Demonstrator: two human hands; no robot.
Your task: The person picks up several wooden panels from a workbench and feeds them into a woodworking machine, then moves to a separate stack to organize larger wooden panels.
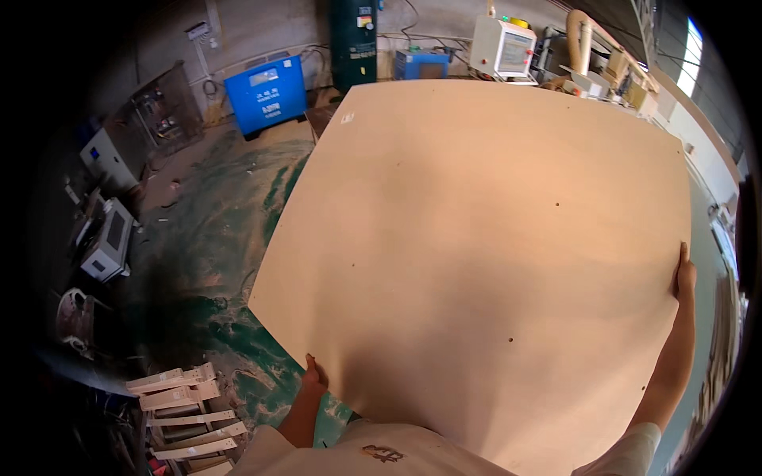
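A large tan wooden panel [460, 230] fills the middle and right of the view, with several small dark holes in its face. Its near edge comes up against my shirt. My left hand [314, 373] grips the near left edge, thumb on top and the other fingers hidden underneath. At the right edge, my right hand [686, 274] holds the panel, its thumb along the rim and the remaining fingers mostly out of sight. A small pale label [347, 118] sticks to the panel's far left corner.
A stack of pale wooden strips [190, 420] lies at the lower left. Dusty green floor [214, 230] stretches along the left. Toward the back stand a blue cabinet [266, 95], a dark green tank [353, 44] and a white control box [502, 49]. A grey-white box [109, 240] sits far left.
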